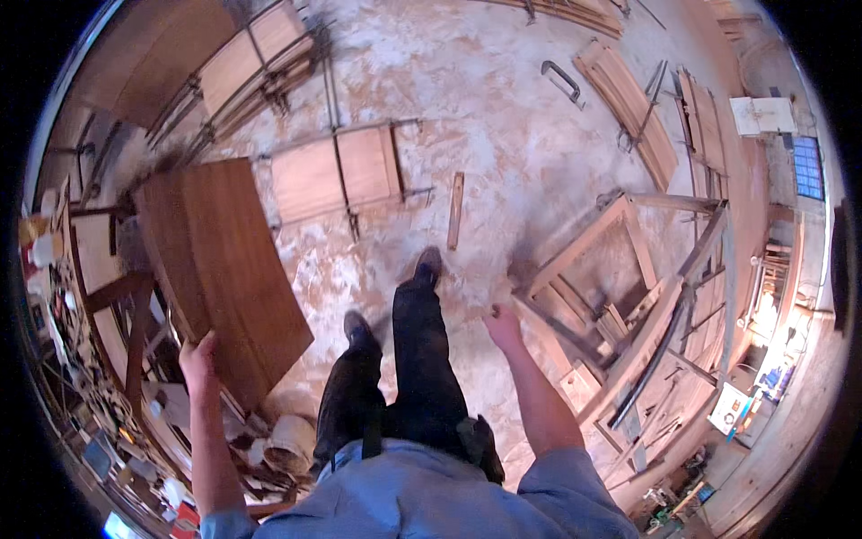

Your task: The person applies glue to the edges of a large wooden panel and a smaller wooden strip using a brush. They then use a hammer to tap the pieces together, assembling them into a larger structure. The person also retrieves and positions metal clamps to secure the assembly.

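A large dark-brown wooden panel (229,260) stands slanted at my left side. My left hand (199,355) grips its near left edge, thumb over the top face and the other fingers hidden behind the edge. Away from my body on the right, my right hand (503,325) hangs with fingers curled in and nothing visible in it. The nearest thing to that hand is a wooden frame (584,341) with crossing bars, which it appears not to touch.
Ahead lies a clamped light panel (314,180), with a short wooden strip (456,211) in front of my foot. Farther right are a C-clamp (563,83) and a long board (628,112). A cluttered bench (99,359) lines the left; a white bucket (292,445) stands near my left leg.
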Motion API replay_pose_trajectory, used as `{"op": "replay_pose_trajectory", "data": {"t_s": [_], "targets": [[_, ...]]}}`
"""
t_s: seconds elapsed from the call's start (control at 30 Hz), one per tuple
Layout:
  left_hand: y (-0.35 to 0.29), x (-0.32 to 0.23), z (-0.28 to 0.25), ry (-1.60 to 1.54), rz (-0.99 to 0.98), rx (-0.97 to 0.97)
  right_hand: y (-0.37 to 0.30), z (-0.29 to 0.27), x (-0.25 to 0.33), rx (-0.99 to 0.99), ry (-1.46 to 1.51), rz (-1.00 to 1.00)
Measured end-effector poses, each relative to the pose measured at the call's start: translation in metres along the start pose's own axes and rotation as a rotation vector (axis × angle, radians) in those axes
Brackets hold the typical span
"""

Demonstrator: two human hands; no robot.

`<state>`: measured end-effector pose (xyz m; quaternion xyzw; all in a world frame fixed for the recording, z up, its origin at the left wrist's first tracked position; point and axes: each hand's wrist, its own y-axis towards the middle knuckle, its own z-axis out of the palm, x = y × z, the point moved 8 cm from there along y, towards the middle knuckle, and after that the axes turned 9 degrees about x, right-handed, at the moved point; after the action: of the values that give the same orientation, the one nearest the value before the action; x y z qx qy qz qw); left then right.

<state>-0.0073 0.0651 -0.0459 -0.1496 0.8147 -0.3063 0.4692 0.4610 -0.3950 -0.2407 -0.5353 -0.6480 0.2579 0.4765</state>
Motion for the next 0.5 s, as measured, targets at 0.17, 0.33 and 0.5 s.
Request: {"op": "replay_pose_trajectory", "data": {"t_s": [0.17,0.33,0.5], "targets": [[0.038,-0.061,0.077,-0.266,0.099,-0.142,0.167,-0.004,0.009,-0.066,-0.148,-0.006],[0.106,-0.006,0.124,-0.494,-0.182,0.099,0.238,0.018,-0.021,-0.013,-0.039,0.135],[0.167,-0.007,0.203,-0.560,-0.089,0.204,0.386,0.044,-0.016,-0.157,-0.002,0.083]]}}
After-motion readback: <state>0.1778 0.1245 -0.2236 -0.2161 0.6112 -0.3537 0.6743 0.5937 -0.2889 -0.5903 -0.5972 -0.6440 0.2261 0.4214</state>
